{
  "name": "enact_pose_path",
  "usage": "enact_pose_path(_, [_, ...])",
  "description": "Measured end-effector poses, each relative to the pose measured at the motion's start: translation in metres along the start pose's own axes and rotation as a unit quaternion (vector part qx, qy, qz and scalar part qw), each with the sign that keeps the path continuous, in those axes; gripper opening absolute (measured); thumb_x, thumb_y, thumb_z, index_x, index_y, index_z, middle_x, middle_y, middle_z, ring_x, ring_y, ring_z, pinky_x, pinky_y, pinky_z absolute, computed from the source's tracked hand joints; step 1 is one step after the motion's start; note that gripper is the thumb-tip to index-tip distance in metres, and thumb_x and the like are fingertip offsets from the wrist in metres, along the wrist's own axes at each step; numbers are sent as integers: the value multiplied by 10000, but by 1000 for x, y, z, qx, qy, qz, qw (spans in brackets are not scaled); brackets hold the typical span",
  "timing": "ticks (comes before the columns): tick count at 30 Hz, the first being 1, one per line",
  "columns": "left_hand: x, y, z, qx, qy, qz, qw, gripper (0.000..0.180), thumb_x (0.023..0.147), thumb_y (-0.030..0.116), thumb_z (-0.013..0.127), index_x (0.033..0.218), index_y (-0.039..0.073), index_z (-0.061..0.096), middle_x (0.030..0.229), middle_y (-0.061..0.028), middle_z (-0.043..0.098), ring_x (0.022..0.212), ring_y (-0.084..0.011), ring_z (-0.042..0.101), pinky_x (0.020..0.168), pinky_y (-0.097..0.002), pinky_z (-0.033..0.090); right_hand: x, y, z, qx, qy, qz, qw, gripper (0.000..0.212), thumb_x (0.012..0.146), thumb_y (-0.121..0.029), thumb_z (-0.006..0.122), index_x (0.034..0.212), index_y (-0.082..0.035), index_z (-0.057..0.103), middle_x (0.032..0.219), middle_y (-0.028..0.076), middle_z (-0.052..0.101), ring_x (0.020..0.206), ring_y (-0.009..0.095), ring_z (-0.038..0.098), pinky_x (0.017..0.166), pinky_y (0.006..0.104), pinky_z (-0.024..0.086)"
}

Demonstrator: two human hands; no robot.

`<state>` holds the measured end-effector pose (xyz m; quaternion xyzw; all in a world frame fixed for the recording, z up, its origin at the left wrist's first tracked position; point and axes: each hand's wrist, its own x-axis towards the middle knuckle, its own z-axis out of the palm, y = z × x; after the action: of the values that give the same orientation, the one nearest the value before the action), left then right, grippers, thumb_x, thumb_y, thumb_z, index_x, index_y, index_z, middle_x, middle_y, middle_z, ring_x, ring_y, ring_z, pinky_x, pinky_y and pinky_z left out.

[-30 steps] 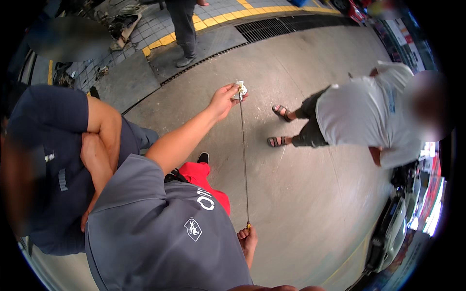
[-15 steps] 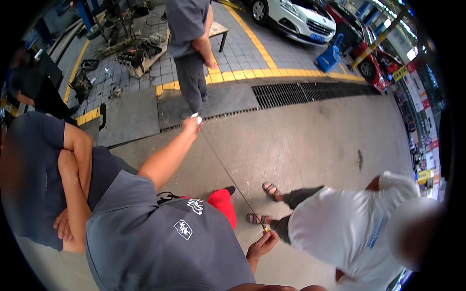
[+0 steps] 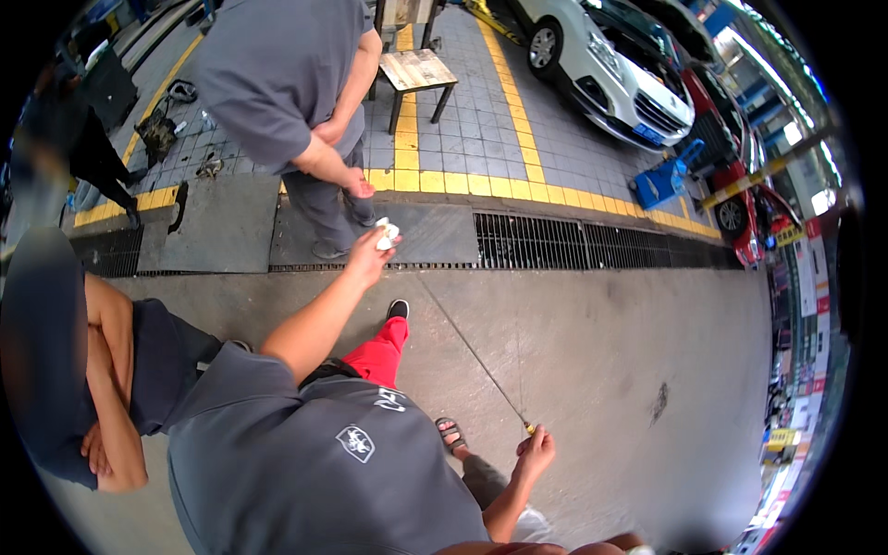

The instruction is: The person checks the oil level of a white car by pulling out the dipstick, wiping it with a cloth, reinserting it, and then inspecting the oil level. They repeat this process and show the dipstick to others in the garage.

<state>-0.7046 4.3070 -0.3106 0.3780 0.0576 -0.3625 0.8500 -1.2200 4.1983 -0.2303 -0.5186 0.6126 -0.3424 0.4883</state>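
Observation:
My left hand [image 3: 368, 265] is stretched out ahead, its fingers closed on a crumpled white tissue [image 3: 386, 234]. Low on the right, my right hand [image 3: 534, 455] pinches the yellow end of a dipstick [image 3: 474, 352], a long, thin, dark rod. It slants up and left across the view over the concrete floor. Its far tip fades against the floor near my left hand, and a gap shows between the two.
Facing me stands a person in grey [image 3: 277, 83]; another with folded arms [image 3: 111, 370] is close on my left. A sandalled foot [image 3: 451, 433] is near my right arm. Beyond lie a floor grate [image 3: 532, 242], a wooden chair [image 3: 416, 69], a blue cart [image 3: 657, 185] and a white car [image 3: 615, 69].
The dipstick's far end has come away from the tissue in my left hand. My view has shifted; the person ahead appears closer, and the white-shirted person on the right is mostly out of view.

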Motion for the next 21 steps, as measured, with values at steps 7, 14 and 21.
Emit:
enact_pose_path(7, [187,-24,177,0,-21,2,1000,223,977,240,548,1124,77,584,1011,-28,654,900,-137,636,746,-257,482,94,-92,99,35,-65,28,997,255,1008,-231,484,818,-62,469,544,-9,413,456,62,363,413,242,300])
enact_pose_path(14, [342,-32,283,108,17,53,993,189,988,215,512,1073,71,600,921,-20,657,829,-106,628,693,-254,468,246,-127,173,-65,-22,-173,983,177,1003,-174,480,923,-17,496,746,51,520,682,121,485,645,254,422])
enact_pose_path(21, [485,-34,372,62,18,96,993,212,996,178,481,1100,19,576,947,-64,629,848,-162,621,746,-296,507,473,-180,241,62,-111,-76,989,188,1001,-186,481,906,-25,506,678,21,464,601,111,423,563,255,375])
